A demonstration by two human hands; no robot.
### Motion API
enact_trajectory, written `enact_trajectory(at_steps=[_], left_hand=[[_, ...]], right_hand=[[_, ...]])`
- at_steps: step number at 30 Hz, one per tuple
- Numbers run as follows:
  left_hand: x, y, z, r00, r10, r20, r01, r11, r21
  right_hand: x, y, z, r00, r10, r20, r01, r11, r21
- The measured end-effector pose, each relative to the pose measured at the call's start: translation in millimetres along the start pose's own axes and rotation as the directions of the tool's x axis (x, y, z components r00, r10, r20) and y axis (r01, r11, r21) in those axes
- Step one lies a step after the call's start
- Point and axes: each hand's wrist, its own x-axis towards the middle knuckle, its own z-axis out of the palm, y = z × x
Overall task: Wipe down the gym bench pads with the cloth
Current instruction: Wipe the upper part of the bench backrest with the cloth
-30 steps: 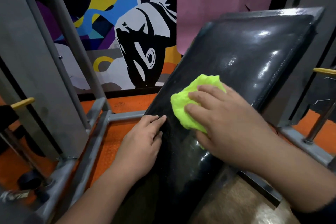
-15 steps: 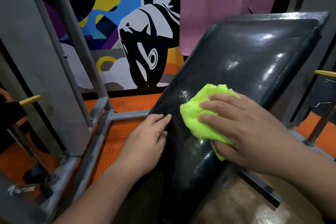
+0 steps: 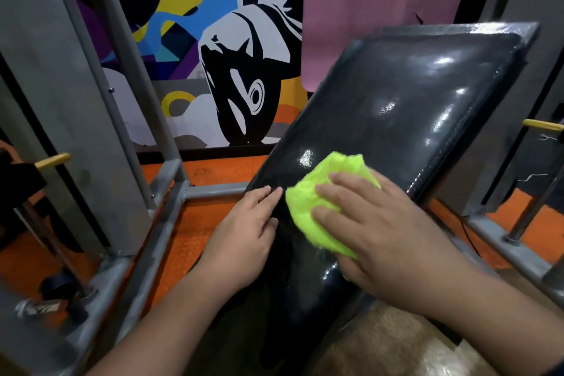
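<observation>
Black vinyl of the tilted bench pad (image 3: 412,107) fills the right half of the view, glossy towards its upper right corner. The right hand (image 3: 375,223) presses a bunched lime-green cloth (image 3: 308,201) flat against the pad's lower part, fingers spread and nearly straight over the fabric rather than curled round it. Compared with half a second ago, cloth and hand sit closer to the pad's left edge, after a swing out towards the middle: one back-and-forth stroke, by that evidence. The left hand (image 3: 244,238) has stayed at the left edge, fingers extended and resting on the vinyl, holding nothing, just beside the cloth. The grey steel frame (image 3: 171,214) stands to the left over the orange floor (image 3: 189,241). Judged from this, wiping is under way low on the pad; the upper part appears not yet reached.
</observation>
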Motion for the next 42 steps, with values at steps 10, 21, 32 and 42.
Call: enact_trajectory(at_steps=[10,21,32,42], left_hand=[[-7,3,-14,0.999,-0.016,0.036,0.016,1.0,0.0],[-10,0,-9,0.997,-0.029,0.073,0.025,0.998,0.052],[-7,-4,-9,0.997,-0.017,0.08,0.01,0.997,0.079],[-5,-13,-8,0.994,-0.042,0.099,0.048,0.997,-0.061]], right_hand=[[-6,7,0,0.999,-0.038,-0.022,0.038,0.999,0.002],[6,14,-5,0.998,-0.062,0.012,0.062,0.998,-0.02],[24,20,-10,0.999,0.004,0.048,-0.002,0.999,-0.043],[42,7,-7,0.989,0.058,0.135,-0.05,0.997,-0.063]])
